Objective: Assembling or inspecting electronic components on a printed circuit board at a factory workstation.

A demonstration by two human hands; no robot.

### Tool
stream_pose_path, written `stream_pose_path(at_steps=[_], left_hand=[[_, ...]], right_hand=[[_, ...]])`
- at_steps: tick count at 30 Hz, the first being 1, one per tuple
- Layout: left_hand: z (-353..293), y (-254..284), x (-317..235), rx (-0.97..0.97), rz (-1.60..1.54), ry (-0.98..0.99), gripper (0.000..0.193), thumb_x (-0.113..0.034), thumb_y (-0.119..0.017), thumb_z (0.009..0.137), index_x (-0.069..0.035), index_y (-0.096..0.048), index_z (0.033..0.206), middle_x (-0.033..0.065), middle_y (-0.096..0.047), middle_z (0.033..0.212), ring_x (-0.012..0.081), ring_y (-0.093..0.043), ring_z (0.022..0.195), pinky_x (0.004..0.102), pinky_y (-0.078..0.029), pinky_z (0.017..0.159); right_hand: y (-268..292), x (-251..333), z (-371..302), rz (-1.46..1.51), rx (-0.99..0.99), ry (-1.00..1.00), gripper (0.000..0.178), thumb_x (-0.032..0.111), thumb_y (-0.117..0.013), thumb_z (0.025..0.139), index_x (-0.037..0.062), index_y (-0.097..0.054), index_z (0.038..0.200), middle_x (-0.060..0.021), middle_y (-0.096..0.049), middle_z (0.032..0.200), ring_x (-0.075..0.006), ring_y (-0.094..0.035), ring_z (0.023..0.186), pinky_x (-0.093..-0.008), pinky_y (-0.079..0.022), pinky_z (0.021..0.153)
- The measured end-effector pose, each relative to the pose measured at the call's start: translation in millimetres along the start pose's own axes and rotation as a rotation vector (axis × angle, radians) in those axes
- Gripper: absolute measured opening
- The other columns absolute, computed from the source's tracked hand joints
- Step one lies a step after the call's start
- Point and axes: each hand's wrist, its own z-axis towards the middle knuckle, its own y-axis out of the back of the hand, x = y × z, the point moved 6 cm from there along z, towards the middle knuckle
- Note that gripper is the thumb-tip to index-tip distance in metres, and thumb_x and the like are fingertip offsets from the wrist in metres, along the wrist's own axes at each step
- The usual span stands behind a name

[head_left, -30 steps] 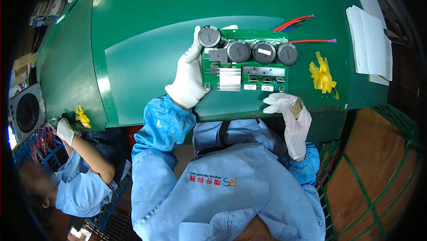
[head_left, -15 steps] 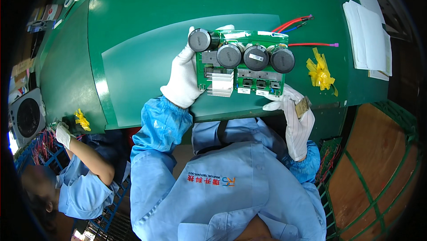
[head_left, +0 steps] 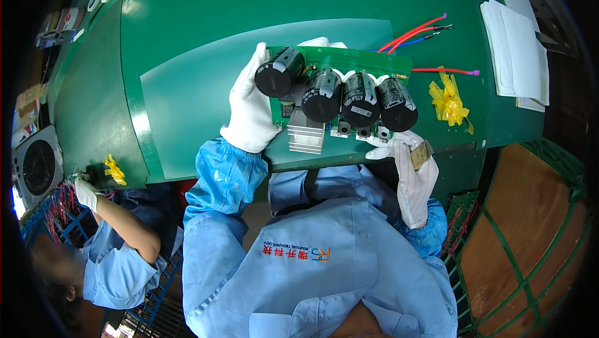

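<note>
The left hand (head_left: 249, 110) clamps the circuit board (head_left: 349, 59) by its left end, tilted near the green table's (head_left: 249, 1) front edge, long axis left-to-right; the right hand (head_left: 415, 172) is by its near right corner, its grip unclear to me.

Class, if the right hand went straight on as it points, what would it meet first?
Probably the circuit board, near its right end; depth is unclear, the right hand may be touching it.

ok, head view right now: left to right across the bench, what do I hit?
grey box with round black front → small yellow bundle → left hand → circuit board → bigger yellow bundle → white papers
</note>
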Motion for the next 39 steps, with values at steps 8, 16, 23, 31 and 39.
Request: stream_pose_path(at_steps=[8, 16, 23, 31, 39], left_hand=[[-2, -3, 0, -0.036, -0.077, 0.080, 0.052, -0.043, -0.054, 0.099, -0.001, -0.056, 0.129, 0.0162, -0.060, 0.125, 0.0271, -0.060, 0.112, 0.0422, -0.051, 0.096], [-6, -12, -6, -0.005, 0.042, 0.013, 0.052, -0.041, -0.048, 0.103, 0.003, -0.052, 0.131, 0.0172, -0.058, 0.126, 0.0257, -0.059, 0.114, 0.0409, -0.050, 0.098], [-5, -14, -5, -0.004, 0.007, 0.054, 0.055, -0.045, -0.048, 0.102, 0.001, -0.051, 0.132, 0.0175, -0.057, 0.127, 0.0267, -0.059, 0.114, 0.0417, -0.049, 0.099], [-4, -14, -6, -0.022, 0.048, 0.072, 0.055, -0.045, -0.045, 0.103, 0.000, -0.050, 0.134, 0.0168, -0.058, 0.128, 0.0287, -0.059, 0.116, 0.0442, -0.049, 0.099], [7, -10, 11, 0.353, -0.520, 0.224, 0.055, -0.045, -0.047, 0.102, -0.002, -0.049, 0.137, 0.0168, -0.055, 0.135, 0.0294, -0.056, 0.121, 0.0450, -0.047, 0.104]], right_hand=[[0, 5, -3, -0.211, 0.001, 0.110, 0.024, 0.008, -0.052, 0.100, -0.0068, -0.062, 0.116, -0.0174, -0.070, 0.102, -0.0250, -0.071, 0.088, -0.0318, -0.055, 0.078], [-1, 3, -4, -0.209, -0.007, 0.171, 0.022, 0.008, -0.052, 0.099, -0.0057, -0.062, 0.114, -0.0188, -0.070, 0.102, -0.0291, -0.071, 0.088, -0.0335, -0.055, 0.078], [-2, -2, -1, 0.093, -0.006, -0.070, 0.024, 0.008, -0.053, 0.099, -0.0062, -0.062, 0.115, -0.0186, -0.070, 0.100, -0.0275, -0.072, 0.088, -0.0329, -0.055, 0.077], [1, 6, -2, -0.131, -0.002, 0.059, 0.023, 0.008, -0.053, 0.098, -0.0057, -0.062, 0.115, -0.0188, -0.070, 0.101, -0.0300, -0.071, 0.087, -0.0348, -0.055, 0.077], [-5, -2, -3, -0.197, -0.004, 0.210, 0.021, 0.007, -0.053, 0.099, -0.0057, -0.061, 0.114, -0.0186, -0.069, 0.103, -0.0324, -0.069, 0.088, -0.0371, -0.055, 0.077]])
